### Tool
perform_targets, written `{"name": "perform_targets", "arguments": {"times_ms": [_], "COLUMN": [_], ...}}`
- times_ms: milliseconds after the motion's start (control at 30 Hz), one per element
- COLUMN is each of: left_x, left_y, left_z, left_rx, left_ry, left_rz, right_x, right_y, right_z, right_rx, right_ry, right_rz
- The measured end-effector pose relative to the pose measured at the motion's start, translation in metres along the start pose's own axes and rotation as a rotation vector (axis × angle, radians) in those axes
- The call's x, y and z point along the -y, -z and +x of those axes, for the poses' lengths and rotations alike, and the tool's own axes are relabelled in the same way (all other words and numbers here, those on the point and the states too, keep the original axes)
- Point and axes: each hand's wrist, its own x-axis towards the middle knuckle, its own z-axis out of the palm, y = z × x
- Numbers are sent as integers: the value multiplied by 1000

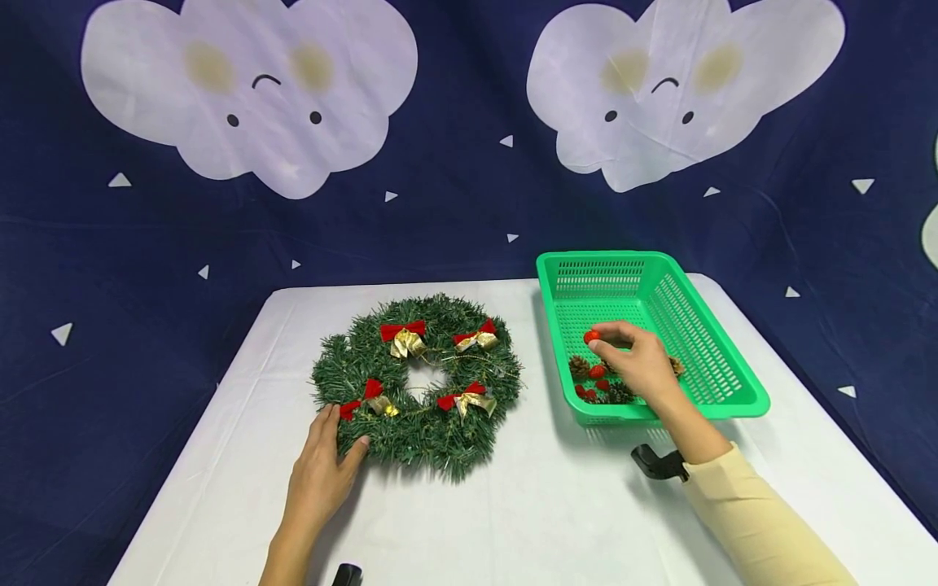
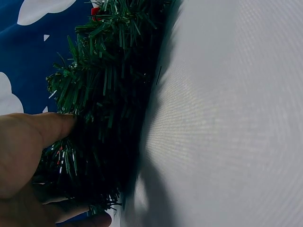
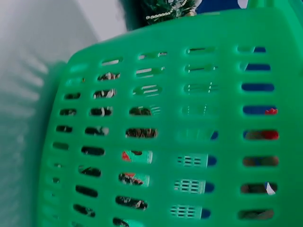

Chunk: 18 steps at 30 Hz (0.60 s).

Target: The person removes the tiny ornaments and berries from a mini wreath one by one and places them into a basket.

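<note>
A green tinsel wreath [image 1: 432, 443] lies on the white table, decorated with several red bows [image 1: 403, 331] and gold ribbons. My left hand [image 1: 322, 464] rests against its lower left edge, fingers fairly straight, with the thumb [image 2: 59, 127] touching the tinsel in the left wrist view. Over the front part of a green plastic basket [image 1: 733, 411], my right hand [image 1: 637, 362] pinches a small red berry [image 1: 591, 335] between thumb and fingertips. Inside the basket lie pinecones [image 1: 579, 366] and more red berries [image 1: 597, 371]. The basket's slotted wall hides most of the right hand in its wrist view.
The white tablecloth [image 1: 469, 521] stretches in front of the wreath and basket. A dark blue curtain [image 1: 469, 212] with clouds hangs behind the table. Black camera mounts [image 1: 657, 462] stick out at the wrists, the right one near the basket's front rim.
</note>
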Motion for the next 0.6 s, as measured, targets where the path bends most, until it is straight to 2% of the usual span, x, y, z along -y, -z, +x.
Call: {"name": "perform_targets", "arguments": {"times_ms": [367,600], "left_x": [0,0], "left_y": [0,0], "left_z": [0,0], "left_rx": [24,15], "left_ry": [23,16], "left_rz": [-12,-13], "right_x": [-11,-16], "right_y": [8,13], "right_z": [4,3], "right_rx": [84,145], "right_ry": [-55,-64], "right_rz": [-39,-81]}}
